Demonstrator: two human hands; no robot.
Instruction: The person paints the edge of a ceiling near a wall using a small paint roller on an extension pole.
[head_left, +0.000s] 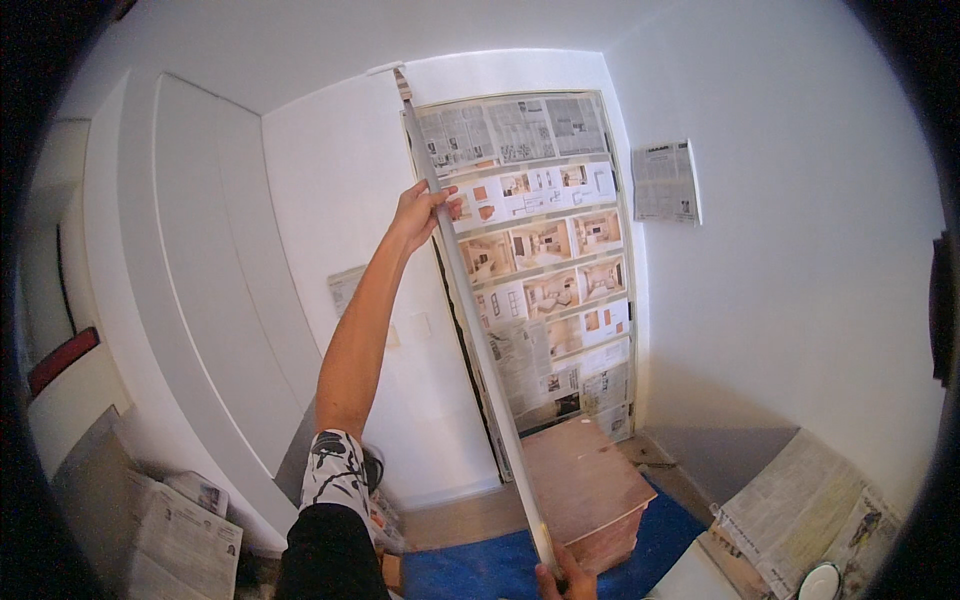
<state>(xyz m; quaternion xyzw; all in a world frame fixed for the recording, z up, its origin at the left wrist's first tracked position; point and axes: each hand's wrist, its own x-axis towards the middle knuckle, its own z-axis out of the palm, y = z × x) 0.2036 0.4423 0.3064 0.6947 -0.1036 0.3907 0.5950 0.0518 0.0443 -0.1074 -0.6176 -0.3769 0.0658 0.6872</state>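
A long grey pole (478, 335) slants across the view, from the lower middle up to the wall just below the ceiling. Its top carries a brownish wrapped or wooden piece (403, 85) and a small white end (384, 69) close to the wall; I cannot tell exactly what tool this is. My left hand (420, 214), arm stretched upward, closes around the upper part of the pole. Low in the view, my right hand (568, 580) grips the pole's bottom end and is partly cut off by the picture's edge. Behind the pole is a door (560, 250) covered with taped newspaper and printed pages.
A worn wooden box (585, 480) stands on a blue sheet (450, 570) before the door. Newspaper covers things at the lower right (800, 510) and lower left (185, 540), with a round white-rimmed container (821, 581) at right. A papered panel (668, 183) sits on the right wall.
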